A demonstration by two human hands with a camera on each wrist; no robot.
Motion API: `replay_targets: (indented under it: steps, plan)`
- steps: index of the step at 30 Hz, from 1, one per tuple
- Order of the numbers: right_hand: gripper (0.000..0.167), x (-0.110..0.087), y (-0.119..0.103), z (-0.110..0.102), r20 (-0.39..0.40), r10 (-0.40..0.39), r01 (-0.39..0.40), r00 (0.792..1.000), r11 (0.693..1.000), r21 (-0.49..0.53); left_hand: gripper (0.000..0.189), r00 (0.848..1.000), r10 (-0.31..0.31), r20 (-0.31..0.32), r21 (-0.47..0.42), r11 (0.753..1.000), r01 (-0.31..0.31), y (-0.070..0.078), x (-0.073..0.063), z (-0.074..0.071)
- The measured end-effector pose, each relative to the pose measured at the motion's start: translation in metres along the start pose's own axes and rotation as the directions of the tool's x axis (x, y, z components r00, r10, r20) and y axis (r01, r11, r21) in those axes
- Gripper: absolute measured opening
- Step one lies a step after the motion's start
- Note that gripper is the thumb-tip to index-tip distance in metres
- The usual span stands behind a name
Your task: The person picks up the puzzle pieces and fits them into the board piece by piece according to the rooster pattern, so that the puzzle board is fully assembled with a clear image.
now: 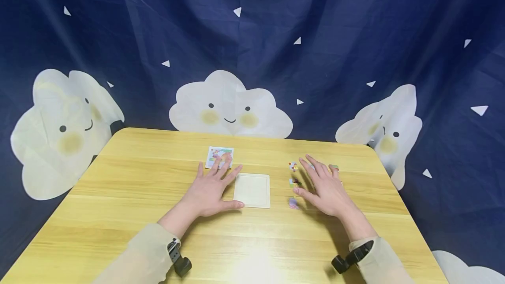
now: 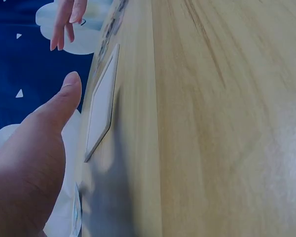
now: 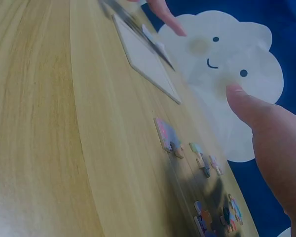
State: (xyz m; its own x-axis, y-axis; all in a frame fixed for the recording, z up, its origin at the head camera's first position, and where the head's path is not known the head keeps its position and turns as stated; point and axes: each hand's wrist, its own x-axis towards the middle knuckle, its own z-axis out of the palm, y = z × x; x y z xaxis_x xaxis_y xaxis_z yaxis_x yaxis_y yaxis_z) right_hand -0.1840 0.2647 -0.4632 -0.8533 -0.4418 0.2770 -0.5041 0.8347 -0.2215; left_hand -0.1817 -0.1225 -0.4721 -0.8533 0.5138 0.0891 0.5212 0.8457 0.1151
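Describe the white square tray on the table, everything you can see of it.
The white square tray is thin and shallow, with a slightly raised rim around a plain inner floor that holds no piece. It looks like smooth board or plastic; I cannot tell which. It lies flat on the wooden table, between the left hand and the puzzle pieces, nearer the head camera than the picture card. The left thumb hovers by its near left corner; only the table appears to touch it.

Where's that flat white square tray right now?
In the head view, the white tray lies on the wooden table, just right of the left hand and left of the puzzle pieces near the right hand.
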Motion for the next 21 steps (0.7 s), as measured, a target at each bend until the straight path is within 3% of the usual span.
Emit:
replay_targets:
  steps: [10, 21]
  plan:
    - [0.08, 0.006, 0.0, 0.001, 0.023, 0.004, -0.004, 1.0, 0.999, 0.038, 0.108, 1.0, 0.014, 0.022, -0.019, 1.0, -0.013, 0.002, 0.005, 0.013]
    - [0.074, 0.014, 0.007, 0.006, 0.044, 0.039, -0.044, 0.998, 0.993, 0.107, 0.101, 0.996, 0.009, 0.088, -0.066, 0.998, -0.003, 0.008, 0.004, 0.016]
